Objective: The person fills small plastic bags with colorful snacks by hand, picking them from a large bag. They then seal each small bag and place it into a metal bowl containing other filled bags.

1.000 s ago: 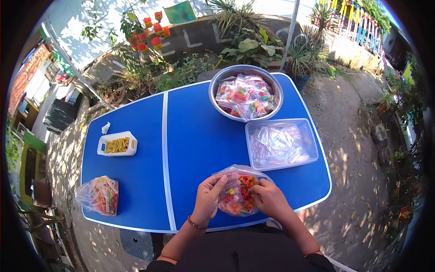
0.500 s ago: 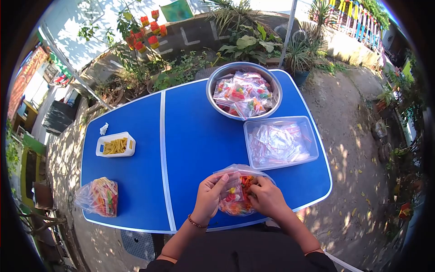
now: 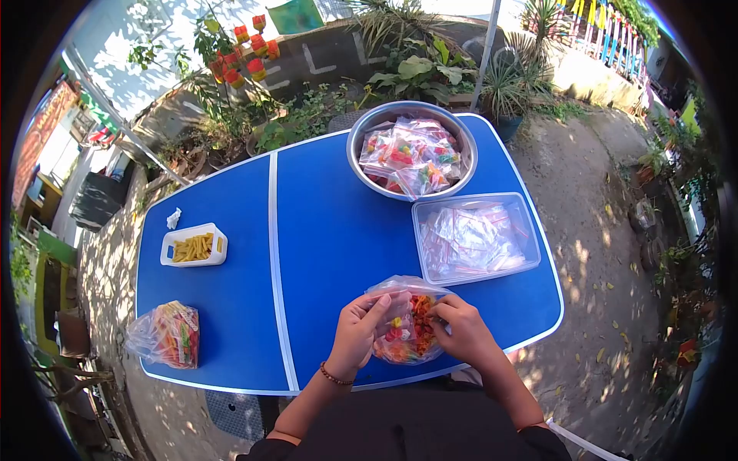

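My left hand (image 3: 357,330) pinches a small clear plastic bag (image 3: 397,326) with a few colourful pieces inside. The small bag hangs over a larger open plastic bag (image 3: 406,352) full of orange, red and green pieces, near the table's front edge. At the right side of that large bag is my right hand (image 3: 459,324), its fingers bent together at the pieces; what they hold, if anything, is hidden. Behind it lies a clear tub (image 3: 530,265) of flat empty bags. A metal bowl (image 3: 355,157) of filled bags stands beyond the tub.
On the left of the blue table (image 3: 223,307) are a white basket (image 3: 194,261) of yellow sticks, a crumpled white tissue (image 3: 174,218) and a plastic bag of colourful strips (image 3: 169,336). Plants and a low wall stand behind the table.
My right hand has shifted slightly right and up, away from the small bag. My left hand still holds the small bag in nearly the same place.
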A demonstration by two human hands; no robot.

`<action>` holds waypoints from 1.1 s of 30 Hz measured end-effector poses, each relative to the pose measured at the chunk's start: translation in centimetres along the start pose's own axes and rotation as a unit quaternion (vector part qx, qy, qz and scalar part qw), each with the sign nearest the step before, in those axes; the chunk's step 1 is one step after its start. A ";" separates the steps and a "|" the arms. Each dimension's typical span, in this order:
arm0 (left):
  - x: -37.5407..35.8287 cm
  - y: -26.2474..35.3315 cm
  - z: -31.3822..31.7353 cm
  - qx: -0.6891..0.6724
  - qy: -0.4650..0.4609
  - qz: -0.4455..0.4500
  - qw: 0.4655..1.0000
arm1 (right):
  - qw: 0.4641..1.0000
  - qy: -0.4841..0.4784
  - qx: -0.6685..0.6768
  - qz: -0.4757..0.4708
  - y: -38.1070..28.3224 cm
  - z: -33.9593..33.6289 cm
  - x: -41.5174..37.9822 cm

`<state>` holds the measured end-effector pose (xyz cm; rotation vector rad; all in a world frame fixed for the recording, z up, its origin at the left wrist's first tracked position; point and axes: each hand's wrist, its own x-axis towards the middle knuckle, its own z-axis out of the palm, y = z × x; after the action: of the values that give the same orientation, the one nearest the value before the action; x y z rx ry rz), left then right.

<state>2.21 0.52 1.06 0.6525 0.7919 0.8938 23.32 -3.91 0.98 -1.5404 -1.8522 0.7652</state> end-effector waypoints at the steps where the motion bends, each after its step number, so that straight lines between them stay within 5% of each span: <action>1: 0.1 -0.1 -0.1 0.006 0.001 0.001 1.000 | 0.999 0.012 0.051 0.013 -0.7 -0.3 0.2; 11: -0.1 -0.1 0.0 0.014 -0.006 0.000 1.000 | 0.907 0.002 0.403 0.121 -0.2 -0.1 0.2; 20: -0.2 -0.3 -0.2 0.003 0.002 -0.010 1.000 | 0.839 -0.024 0.530 0.118 -0.1 -0.3 0.3; 29: -0.5 -0.2 0.4 0.181 -0.050 0.057 0.981 | 0.882 0.111 0.452 0.080 -1.1 -0.1 0.2; 33: -0.5 -0.8 0.5 0.240 -0.080 0.089 0.963 | 0.957 0.117 0.264 -0.008 -0.8 -0.5 0.3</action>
<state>2.72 -0.31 0.88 1.2244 0.8189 0.8011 23.18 -3.75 1.93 -1.2062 -1.3426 0.9342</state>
